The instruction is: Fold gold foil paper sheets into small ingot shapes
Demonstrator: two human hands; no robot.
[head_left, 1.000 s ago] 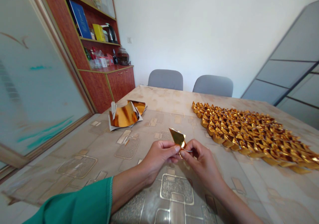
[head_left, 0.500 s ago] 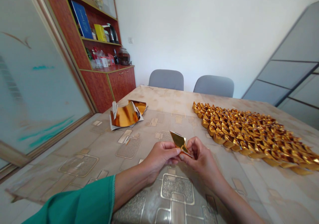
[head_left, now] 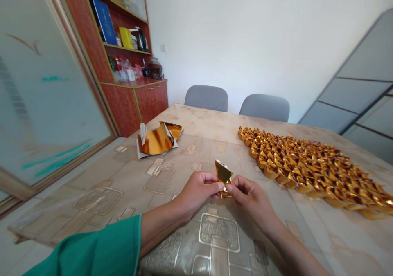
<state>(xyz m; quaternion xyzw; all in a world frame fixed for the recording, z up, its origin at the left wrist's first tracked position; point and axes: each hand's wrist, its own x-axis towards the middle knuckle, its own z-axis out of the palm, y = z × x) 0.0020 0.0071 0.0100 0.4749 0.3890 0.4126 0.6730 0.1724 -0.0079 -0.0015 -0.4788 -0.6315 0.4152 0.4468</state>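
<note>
A small folded piece of gold foil paper (head_left: pixel 224 173) is held upright above the table, between both hands. My left hand (head_left: pixel 205 187) pinches its left side, with the thumb pressed on the front. From the right, my right hand (head_left: pixel 247 194) grips it too, its thumb near the left thumb at the middle of the fold. The fingers behind the paper are partly hidden. Rows of folded gold paper ingots (head_left: pixel 307 165) cover the table's right side. At the left lies a loose pile of gold foil sheets (head_left: pixel 156 140) with white backing.
A patterned cover lies over the table (head_left: pixel 202 118). Two grey chairs (head_left: pixel 206 97) stand at its far side. A red wooden cabinet (head_left: pixel 123 104) with bottles and a kettle is at the back left, beside a frosted glass door (head_left: pixel 46 84).
The gold paper has turned more upright, and its lower part now shows below the thumbs. My right thumb has moved up onto its front. The camera view has shifted slightly.
</note>
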